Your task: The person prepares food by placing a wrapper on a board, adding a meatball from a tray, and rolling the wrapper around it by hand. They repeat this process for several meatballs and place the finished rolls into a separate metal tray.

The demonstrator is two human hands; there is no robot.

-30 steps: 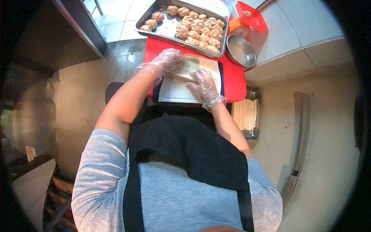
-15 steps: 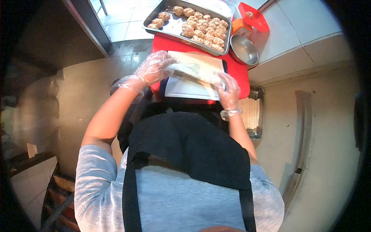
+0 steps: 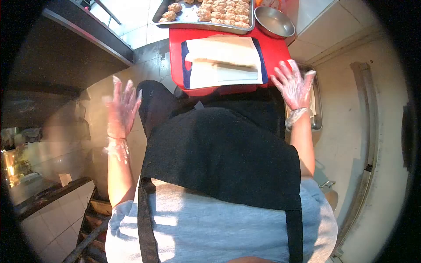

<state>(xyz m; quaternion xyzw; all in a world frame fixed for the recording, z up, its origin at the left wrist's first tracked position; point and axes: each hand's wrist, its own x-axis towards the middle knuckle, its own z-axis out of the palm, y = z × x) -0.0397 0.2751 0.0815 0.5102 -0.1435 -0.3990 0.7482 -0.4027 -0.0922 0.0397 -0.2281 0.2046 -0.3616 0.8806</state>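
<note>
My left hand (image 3: pixel 122 109), in a clear plastic glove, is held up left of the red table with fingers spread and nothing in it. My right hand (image 3: pixel 294 85), gloved the same way, is raised just off the table's right corner, also empty with fingers apart. Between them, a pale, thin, flat sheet (image 3: pixel 223 51) with a light brown front edge lies on a white cutting board (image 3: pixel 206 79) with dark blue ends. Neither hand touches the sheet or the board.
The red table (image 3: pixel 176 44) carries the board. Behind it stands a metal tray (image 3: pixel 206 27) of lumpy, pinkish-brown balls (image 3: pixel 226 11), with a metal bowl (image 3: pixel 275 22) to its right. A lower metal tray (image 3: pixel 316 118) sits partly behind my right hand. A dark cabinet (image 3: pixel 66 57) stands at left.
Both hands have let go of the pale sheet, which now lies flat on the board. My left hand moved left and down, my right hand outward to the right. The view has tipped downward.
</note>
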